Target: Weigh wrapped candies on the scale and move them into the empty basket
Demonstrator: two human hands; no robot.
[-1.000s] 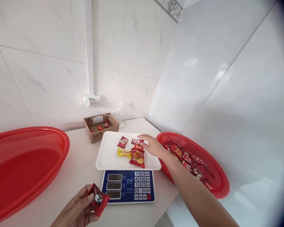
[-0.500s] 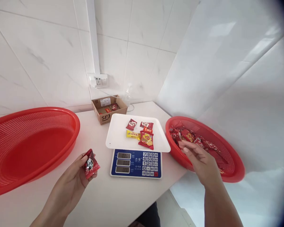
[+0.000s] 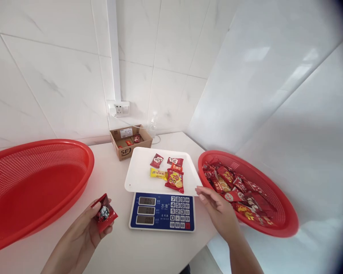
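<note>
My left hand (image 3: 88,228) is closed round a red wrapped snack packet (image 3: 105,213) with a silvery printed patch, above the table left of the scale. My right hand (image 3: 218,213) has its fingers stretched out, holding nothing. Its fingertips are at the right front corner of the white scale tray (image 3: 140,179); whether they touch it I cannot tell. On the tray lie several wrapped snacks, among them a yellow packet (image 3: 158,173) and a larger red packet (image 3: 175,180). Below is the blue keypad panel (image 3: 161,211) of the scale.
A red basket (image 3: 291,224) full of wrapped snacks stands at the right. Another red basket (image 3: 87,163) is at the left. Behind the scale sit a cardboard box (image 3: 134,149) with a few packets and a clear plastic bottle (image 3: 153,123), near a wall socket (image 3: 119,109).
My right hand has moved left and down, from over the right basket to the tray's corner. The left hand still holds its packet. The view has tipped up slightly.
</note>
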